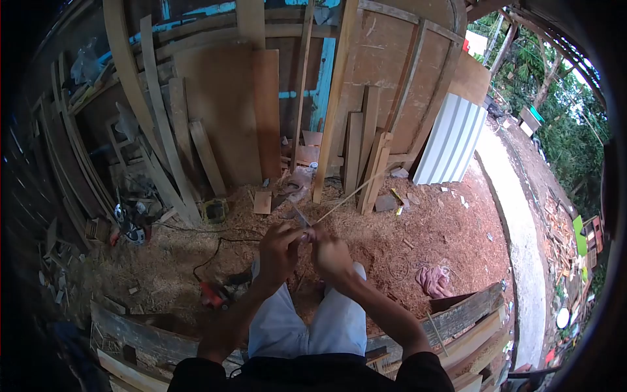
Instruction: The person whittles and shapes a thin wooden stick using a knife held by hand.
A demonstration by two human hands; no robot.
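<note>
A knife-like blade [301, 214] points up and away from my left hand [281, 251], whose fingers are closed around its lower end. Close beside it on the right, my right hand [332, 255] is closed too, slightly blurred. A long thin wooden strip [349, 198] slants from between the two hands up to the right. The hands nearly touch above my knees. Where the strip's lower end meets the fingers and the blade is too small to make out.
Boards [266, 117] lean on the far wall. White corrugated sheets [450, 140] stand at the right. Shavings cover the ground, with a pink cloth [434, 281], a red power tool [213, 295] and a black cord [219, 248]. A worn plank [450, 321] lies beside my legs.
</note>
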